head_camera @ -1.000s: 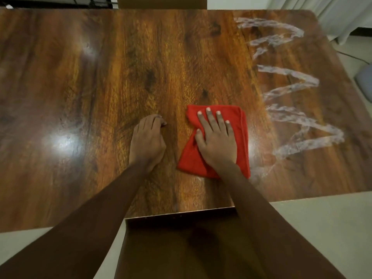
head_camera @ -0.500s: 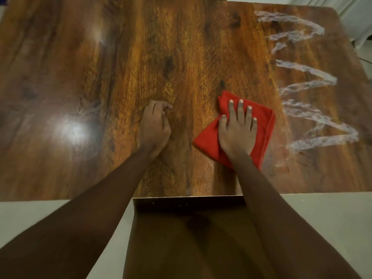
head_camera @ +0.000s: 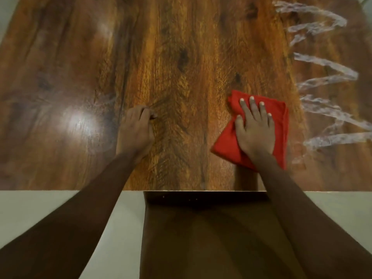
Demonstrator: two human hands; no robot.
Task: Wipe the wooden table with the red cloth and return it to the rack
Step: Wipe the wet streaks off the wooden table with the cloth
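Note:
A folded red cloth (head_camera: 279,125) lies flat on the wooden table (head_camera: 181,57), right of centre near the front edge. My right hand (head_camera: 254,129) presses down on the cloth with its fingers spread. My left hand (head_camera: 136,129) rests on the bare wood to the left, its fingers curled into a loose fist with nothing in them. A zigzag of white foamy streaks (head_camera: 322,63) runs down the table's right side, just beyond the cloth. No rack is in view.
A brown chair seat or panel (head_camera: 205,234) juts out below the table's front edge between my forearms. Pale floor (head_camera: 40,202) shows on both sides of it. A glare spot (head_camera: 78,121) shines on the table's left.
My right hand has slid the cloth rightward toward the white streaks, and the cloth has turned a little. The view has tilted down and moved closer. My left hand stays in place.

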